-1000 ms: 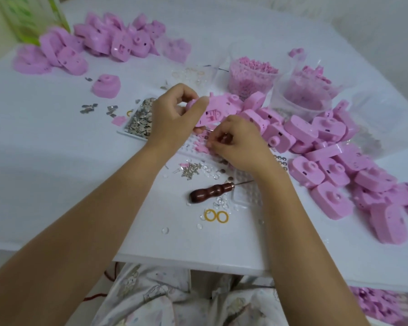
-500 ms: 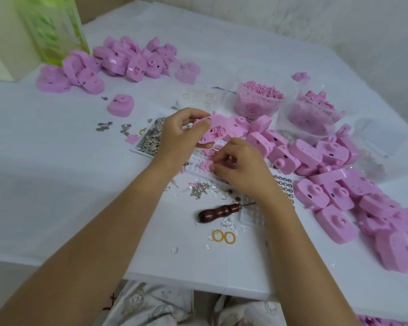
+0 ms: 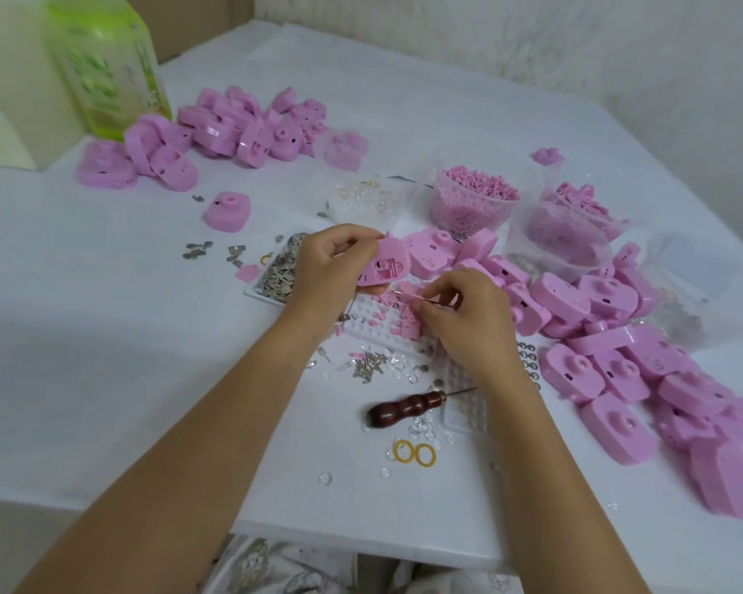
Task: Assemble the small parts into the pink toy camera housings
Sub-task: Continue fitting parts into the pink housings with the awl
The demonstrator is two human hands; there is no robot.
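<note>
Turned since a second ago, the pink housing point(image 3: 385, 267) now shows us its open inside, our left hand point(image 3: 331, 267) gripping it just above the parts tray point(image 3: 361, 321). At its four o'clock our right hand point(image 3: 468, 323) pinches a thin metal tool point(image 3: 430, 298), likely to seat a part. Spare housings point(image 3: 573, 373) wait at three o'clock.

The green jug point(image 3: 104, 66) is blurry, and the top edge cuts it off. The pile of pink housings point(image 3: 661, 379) runs off the right side. The right hand point(image 3: 468, 323) pinches a thin little thing point(image 3: 430, 299) too small to name. The left hand point(image 3: 331, 267) hides part of the pink housing point(image 3: 387, 263) it holds.
</note>
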